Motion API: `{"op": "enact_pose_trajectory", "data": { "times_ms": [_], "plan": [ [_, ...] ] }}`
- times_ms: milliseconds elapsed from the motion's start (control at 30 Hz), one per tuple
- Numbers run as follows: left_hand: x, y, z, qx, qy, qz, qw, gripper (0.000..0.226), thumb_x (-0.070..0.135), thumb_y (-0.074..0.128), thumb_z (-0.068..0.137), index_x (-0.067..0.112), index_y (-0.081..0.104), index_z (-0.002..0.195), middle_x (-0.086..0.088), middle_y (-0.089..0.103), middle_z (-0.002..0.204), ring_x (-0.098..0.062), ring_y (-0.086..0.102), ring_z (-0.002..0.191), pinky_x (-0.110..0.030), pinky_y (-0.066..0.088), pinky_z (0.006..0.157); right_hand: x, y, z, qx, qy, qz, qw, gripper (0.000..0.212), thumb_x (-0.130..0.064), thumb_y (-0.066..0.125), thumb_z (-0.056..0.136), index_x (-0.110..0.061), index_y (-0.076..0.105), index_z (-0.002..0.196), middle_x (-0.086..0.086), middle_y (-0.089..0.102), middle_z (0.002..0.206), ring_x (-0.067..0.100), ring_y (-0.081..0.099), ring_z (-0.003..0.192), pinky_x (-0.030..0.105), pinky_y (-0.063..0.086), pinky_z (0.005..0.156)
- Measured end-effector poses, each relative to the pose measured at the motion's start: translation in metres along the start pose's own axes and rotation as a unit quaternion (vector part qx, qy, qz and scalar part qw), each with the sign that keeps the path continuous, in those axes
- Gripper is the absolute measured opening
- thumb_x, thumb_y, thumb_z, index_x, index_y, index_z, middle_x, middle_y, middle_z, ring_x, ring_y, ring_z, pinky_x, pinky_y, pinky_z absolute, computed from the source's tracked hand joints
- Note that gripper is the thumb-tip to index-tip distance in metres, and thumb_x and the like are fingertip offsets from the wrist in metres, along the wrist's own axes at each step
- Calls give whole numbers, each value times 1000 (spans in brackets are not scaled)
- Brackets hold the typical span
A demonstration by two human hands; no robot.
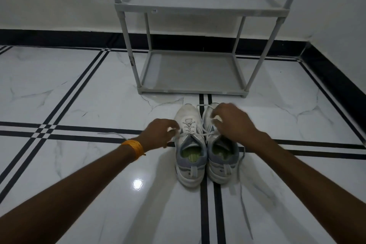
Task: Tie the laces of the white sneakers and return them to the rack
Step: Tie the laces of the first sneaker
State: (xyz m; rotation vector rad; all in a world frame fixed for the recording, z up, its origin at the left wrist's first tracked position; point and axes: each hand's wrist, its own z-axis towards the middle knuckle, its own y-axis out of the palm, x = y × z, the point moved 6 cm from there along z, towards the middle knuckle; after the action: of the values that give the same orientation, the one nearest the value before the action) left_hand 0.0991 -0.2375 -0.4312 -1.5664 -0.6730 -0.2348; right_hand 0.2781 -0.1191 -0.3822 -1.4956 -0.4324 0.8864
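Observation:
Two white sneakers with grey collars stand side by side on the floor, toes pointing at the rack: the left sneaker [190,150] and the right sneaker [221,156]. My left hand [160,133], with an orange band at the wrist, pinches one lace end of the left sneaker at its left side. My right hand [231,123] hovers over the right sneaker's front and holds the other lace end [206,133], which runs across from the left sneaker. The right sneaker's laces [242,200] trail loose on the floor to the right.
A grey two-shelf rack [195,10] stands against the wall just beyond the sneakers, both shelves bare. The floor is glossy white marble tile [79,89] with black stripe lines. A black skirting runs along the walls; a corner lies at the right.

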Motion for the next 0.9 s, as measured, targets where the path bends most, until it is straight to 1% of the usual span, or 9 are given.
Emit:
{"op": "enact_pose_trajectory", "data": {
  "times_ms": [67,133,233,300,367,433,567,767,900],
  "plan": [
    [19,14,0,-16,17,-27,999,14,18,58,94,8,66,101,-7,71,101,-21,69,64,-33,59,63,-25,19,-4,-80,-32,68,994,17,-26,62,88,-19,71,99,0,70,103,15,62,90,31,49,75],
    [25,19,0,3,22,-6,1000,10,15,57,94,7,62,95,-12,69,96,-25,67,72,-38,58,71,-35,37,-9,-129,-48,44,989,14,-26,63,86,-19,72,94,3,72,96,19,65,88,33,51,74],
    [24,16,-3,36,39,-7,999,6,13,55,95,8,59,93,-14,70,89,-28,65,75,-40,59,72,-30,39,-5,-114,-50,46,991,9,-15,65,83,-18,74,85,5,73,86,20,66,80,35,54,73],
    [22,13,-5,54,46,-2,997,6,14,55,96,10,59,94,-14,71,85,-24,65,69,-32,57,67,-32,38,-1,-117,-64,20,991,11,-11,62,82,-16,71,78,6,71,80,22,65,76,34,53,70],
    [23,14,-6,56,66,57,995,7,18,57,95,11,59,96,-13,71,89,-20,59,69,-23,46,64,-37,38,-1,-121,-85,-43,988,15,-5,55,82,-15,60,71,9,62,75,27,61,73,34,46,63],
    [25,18,-7,22,99,150,983,16,16,61,91,13,58,106,-10,71,99,-21,60,77,-24,43,69,-37,40,-4,-123,-95,-96,983,13,-1,53,82,-13,57,76,17,62,82,33,61,79,33,37,62],
    [16,22,-10,-13,145,231,962,36,11,66,85,15,56,120,-10,72,105,-29,66,90,-36,54,80,-37,47,-15,-141,-113,-127,975,15,-1,54,80,-2,61,93,23,65,98,38,62,93,32,32,67],
    [16,24,-10,-16,124,227,966,30,7,63,86,13,57,115,-11,72,102,-28,66,87,-36,55,77,-38,49,-15,-144,-97,-104,979,15,-3,57,80,-1,63,94,24,66,97,39,64,91,33,38,67],
    [13,19,-13,-8,92,182,979,18,14,61,91,11,59,108,-12,71,102,-28,65,87,-32,51,75,-28,50,-16,-164,-35,23,985,12,-10,61,83,-6,71,85,14,72,86,27,67,82,33,50,72]
  ]
}}
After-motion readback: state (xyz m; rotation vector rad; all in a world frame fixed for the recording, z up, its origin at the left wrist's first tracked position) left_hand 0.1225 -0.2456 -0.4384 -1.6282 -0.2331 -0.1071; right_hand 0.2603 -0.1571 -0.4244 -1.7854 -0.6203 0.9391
